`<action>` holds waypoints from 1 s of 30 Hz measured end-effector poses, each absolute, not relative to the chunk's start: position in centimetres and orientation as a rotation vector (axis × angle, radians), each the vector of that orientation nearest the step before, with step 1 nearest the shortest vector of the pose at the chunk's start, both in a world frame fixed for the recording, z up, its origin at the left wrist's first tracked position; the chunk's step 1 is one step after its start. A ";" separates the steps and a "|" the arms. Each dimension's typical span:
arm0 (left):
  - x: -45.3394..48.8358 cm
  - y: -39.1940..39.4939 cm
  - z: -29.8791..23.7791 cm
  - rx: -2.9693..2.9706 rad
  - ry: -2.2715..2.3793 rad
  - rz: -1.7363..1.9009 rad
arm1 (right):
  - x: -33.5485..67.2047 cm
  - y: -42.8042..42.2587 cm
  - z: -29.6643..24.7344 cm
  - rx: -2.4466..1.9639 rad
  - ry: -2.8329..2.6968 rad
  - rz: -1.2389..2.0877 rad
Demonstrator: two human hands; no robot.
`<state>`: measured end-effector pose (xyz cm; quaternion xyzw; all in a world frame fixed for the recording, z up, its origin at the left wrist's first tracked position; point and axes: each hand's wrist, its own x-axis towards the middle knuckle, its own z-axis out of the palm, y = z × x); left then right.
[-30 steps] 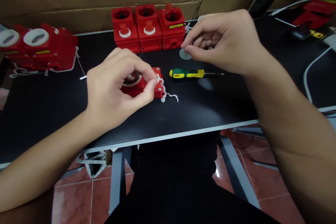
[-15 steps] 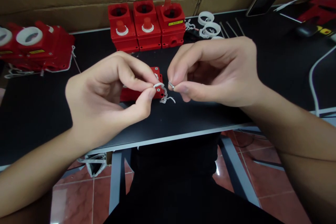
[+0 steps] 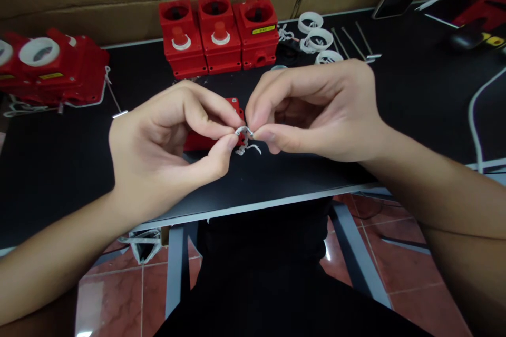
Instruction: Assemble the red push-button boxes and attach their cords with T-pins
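Black table: three red boxes, two hands pinching one cord.

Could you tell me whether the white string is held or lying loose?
Held: left hand pinches the white string, right hand touching it; ends dangle.

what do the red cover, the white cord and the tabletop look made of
Red cover: smooth, slightly glossy, likely moulded plastic. White cord: thin, limp, kinked; string or plastic, too small to tell. Tabletop: matte black board with pale edge band, probably laminate.
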<state>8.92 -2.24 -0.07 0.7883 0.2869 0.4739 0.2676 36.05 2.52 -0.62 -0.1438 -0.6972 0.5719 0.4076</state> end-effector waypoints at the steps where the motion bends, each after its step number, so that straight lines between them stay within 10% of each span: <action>1: 8.9 -2.2 -0.1 2.134 0.764 1.282 | 36.0 2.5 -0.6 -0.360 -1.760 1.440; 30: 8.8 -2.1 -0.4 2.148 0.772 1.290 | 36.0 2.9 -1.0 -0.271 -1.723 1.471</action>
